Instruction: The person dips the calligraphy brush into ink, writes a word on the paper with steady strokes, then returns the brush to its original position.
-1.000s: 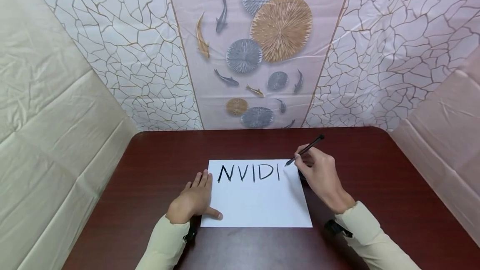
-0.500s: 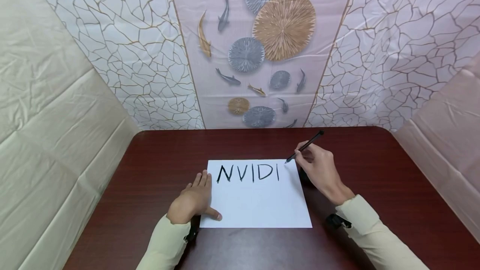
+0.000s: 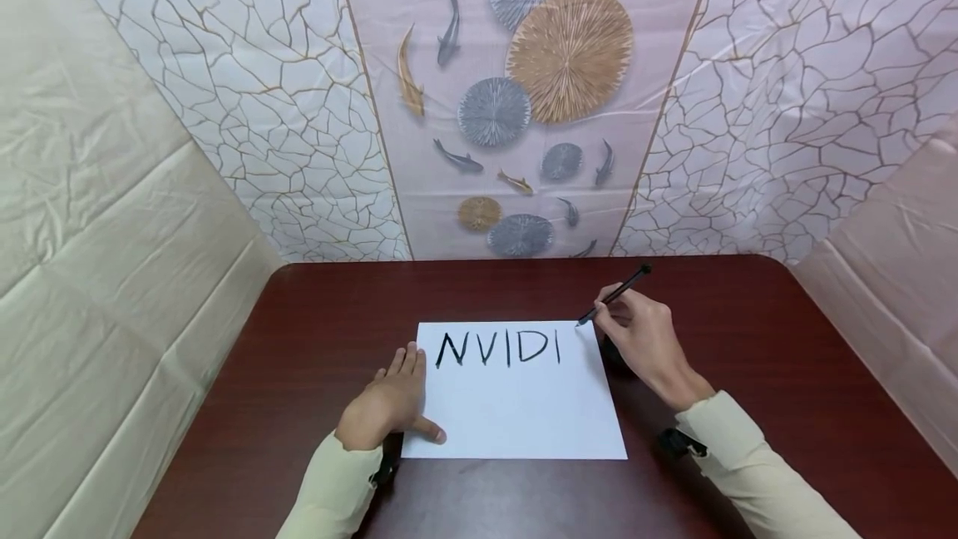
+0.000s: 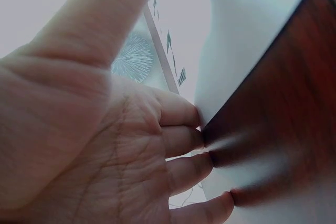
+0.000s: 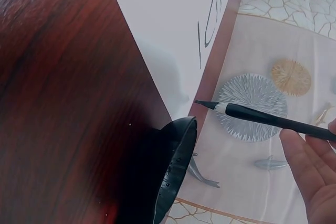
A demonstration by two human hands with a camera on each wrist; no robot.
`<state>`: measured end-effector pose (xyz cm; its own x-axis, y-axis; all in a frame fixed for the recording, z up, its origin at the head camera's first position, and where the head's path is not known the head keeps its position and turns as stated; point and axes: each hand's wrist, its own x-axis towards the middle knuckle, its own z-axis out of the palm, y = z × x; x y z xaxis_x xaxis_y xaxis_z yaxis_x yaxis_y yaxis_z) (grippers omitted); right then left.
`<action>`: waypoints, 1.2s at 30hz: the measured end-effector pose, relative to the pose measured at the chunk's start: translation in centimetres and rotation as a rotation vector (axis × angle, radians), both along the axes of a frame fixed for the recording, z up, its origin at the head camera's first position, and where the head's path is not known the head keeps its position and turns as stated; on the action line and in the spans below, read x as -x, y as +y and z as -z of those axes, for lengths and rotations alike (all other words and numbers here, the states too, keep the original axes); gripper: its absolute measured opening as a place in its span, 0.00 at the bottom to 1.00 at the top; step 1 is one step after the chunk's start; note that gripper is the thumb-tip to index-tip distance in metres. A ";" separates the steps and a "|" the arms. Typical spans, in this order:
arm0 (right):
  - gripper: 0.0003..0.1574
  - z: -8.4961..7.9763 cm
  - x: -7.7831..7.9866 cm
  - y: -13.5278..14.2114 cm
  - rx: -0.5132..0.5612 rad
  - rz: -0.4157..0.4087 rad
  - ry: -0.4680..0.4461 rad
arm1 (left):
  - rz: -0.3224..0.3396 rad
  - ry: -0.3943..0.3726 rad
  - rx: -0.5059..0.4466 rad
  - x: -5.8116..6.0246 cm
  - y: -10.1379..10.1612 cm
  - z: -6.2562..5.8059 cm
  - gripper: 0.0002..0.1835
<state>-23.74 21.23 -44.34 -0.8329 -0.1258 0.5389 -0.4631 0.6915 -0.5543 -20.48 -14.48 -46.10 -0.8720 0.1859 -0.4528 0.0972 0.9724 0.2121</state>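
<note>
A sheet of white paper [image 3: 516, 414] lies on the table, with the black letters NVIDI [image 3: 497, 348] along its upper part. My left hand [image 3: 392, 398] rests at the sheet's left edge, fingers extended and thumb on the paper. In the left wrist view its fingertips [image 4: 223, 203] press down on the wood by the paper's edge. Between thumb and fingers, my right hand [image 3: 647, 335] pinches a black-handled brush [image 3: 617, 294]. The brush's dark tip [image 5: 202, 103] is close over the paper's top right, to the right of the last letter.
A black bowl [image 5: 176, 166] with wet drops inside stands by the paper's right edge, mostly hidden under my right hand in the head view. The dark red-brown table [image 3: 329, 298] ends at a patterned backdrop [image 3: 516, 106]. Pale cloth hangs on both sides.
The brush tip has shifted slightly right and toward the sheet's top edge along with my right hand. My left hand and the letters stay the same; the head view shifts a little.
</note>
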 end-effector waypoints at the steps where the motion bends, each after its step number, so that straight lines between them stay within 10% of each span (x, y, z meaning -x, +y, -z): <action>1: 0.06 0.0 0.0 0.0 -0.002 -0.001 0.001 | -0.003 0.000 -0.005 0.1 0.0 0.2 0.75; 9: 0.07 0.4 -0.2 0.3 -0.011 -0.009 0.009 | 0.023 0.023 0.002 0.9 -0.5 3.0 0.80; 21: 0.07 0.6 -0.1 0.5 -0.017 -0.022 0.021 | 0.009 0.020 0.000 -0.3 0.2 -0.1 0.74; 36: 0.12 0.2 -3.7 -0.8 -0.080 -0.112 0.005 | 0.015 0.005 0.006 0.2 -0.1 0.9 0.76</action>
<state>-20.02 20.40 -44.51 -0.8083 -0.2608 0.5278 -0.5428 0.6771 -0.4969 -20.71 -14.53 -47.04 -0.8715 0.1963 -0.4493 0.1132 0.9721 0.2052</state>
